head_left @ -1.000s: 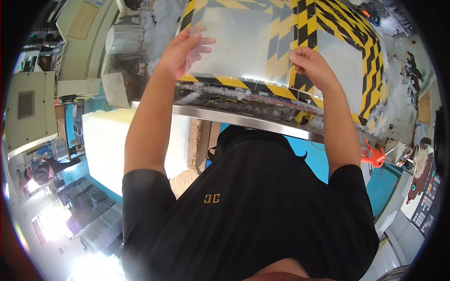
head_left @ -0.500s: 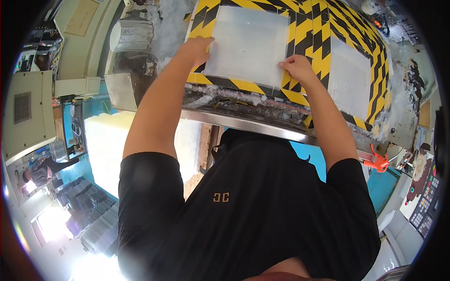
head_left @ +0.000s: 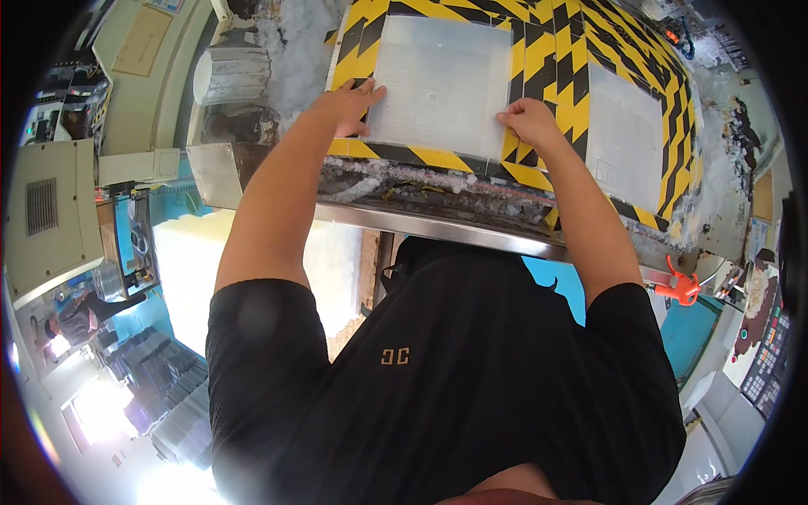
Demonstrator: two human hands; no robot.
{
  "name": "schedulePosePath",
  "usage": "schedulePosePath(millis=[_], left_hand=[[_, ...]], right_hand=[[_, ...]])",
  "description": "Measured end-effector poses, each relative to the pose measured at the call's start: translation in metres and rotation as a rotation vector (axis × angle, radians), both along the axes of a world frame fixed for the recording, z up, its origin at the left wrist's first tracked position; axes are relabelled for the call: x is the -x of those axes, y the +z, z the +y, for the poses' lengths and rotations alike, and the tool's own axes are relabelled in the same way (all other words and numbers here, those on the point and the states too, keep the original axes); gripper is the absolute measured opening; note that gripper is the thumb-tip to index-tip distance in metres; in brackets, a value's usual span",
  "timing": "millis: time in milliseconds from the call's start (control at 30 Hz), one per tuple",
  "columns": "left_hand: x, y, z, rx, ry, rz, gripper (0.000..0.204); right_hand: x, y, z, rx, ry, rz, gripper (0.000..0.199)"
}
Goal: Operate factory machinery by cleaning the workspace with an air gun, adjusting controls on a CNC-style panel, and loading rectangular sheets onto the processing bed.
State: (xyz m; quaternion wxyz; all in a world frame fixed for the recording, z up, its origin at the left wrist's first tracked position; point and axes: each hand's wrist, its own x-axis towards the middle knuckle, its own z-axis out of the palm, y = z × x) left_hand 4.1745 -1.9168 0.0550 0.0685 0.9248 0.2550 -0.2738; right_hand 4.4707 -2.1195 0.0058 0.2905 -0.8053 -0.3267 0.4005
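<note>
A square, translucent whitish sheet [head_left: 438,84] lies on a bed covered with yellow-and-black striped tape [head_left: 539,71]. My left hand [head_left: 347,108] is at the sheet's left edge, fingers spread, fingertips on the sheet's border and the tape beside it. At the right edge, my right hand [head_left: 530,122] is closed in a pinch, thumb and forefinger together on the sheet's margin. What exactly lies between those fingertips is partly hidden. A second translucent sheet [head_left: 624,139] lies farther right, framed by the same tape, with neither hand on it.
A metal rail [head_left: 438,227] runs along the near edge of the bed, in front of my body. White shavings [head_left: 724,160] lie around the bed. An orange-red air gun [head_left: 680,284] hangs at the right, near a control panel [head_left: 768,358]. Another person [head_left: 80,320] is far left.
My left hand has slid down slightly along the sheet's left edge and its fingers have spread. My right hand stays pinched at the right edge, almost unmoved.
</note>
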Motion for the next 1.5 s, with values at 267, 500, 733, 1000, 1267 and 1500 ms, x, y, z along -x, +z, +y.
schedulePosePath(millis=[267, 500, 733, 1000, 1267, 1500], left_hand=[[0.006, -0.005, 0.000, -0.009, -0.040, -0.023, 0.106], [0.007, -0.008, 0.001, -0.003, -0.043, -0.030, 0.108], [0.004, -0.011, 0.001, 0.022, -0.052, -0.049, 0.109], [0.006, -0.012, 0.004, 0.029, -0.048, -0.100, 0.108], [-0.001, -0.009, -0.002, 0.006, -0.057, -0.031, 0.105], [0.002, -0.012, 0.001, 0.030, -0.033, -0.044, 0.107]], right_hand=[[0.003, -0.003, -0.002, -0.062, -0.024, 0.035, 0.023], [0.005, -0.003, -0.001, -0.055, -0.033, 0.007, 0.024], [-0.001, -0.013, -0.001, -0.066, -0.025, -0.023, 0.029], [0.002, -0.018, -0.001, -0.060, 0.004, -0.195, 0.034], [0.014, 0.025, -0.023, -0.058, 0.052, -0.434, 0.044], [-0.017, 0.063, -0.104, -0.080, 0.056, -0.255, 0.043]])
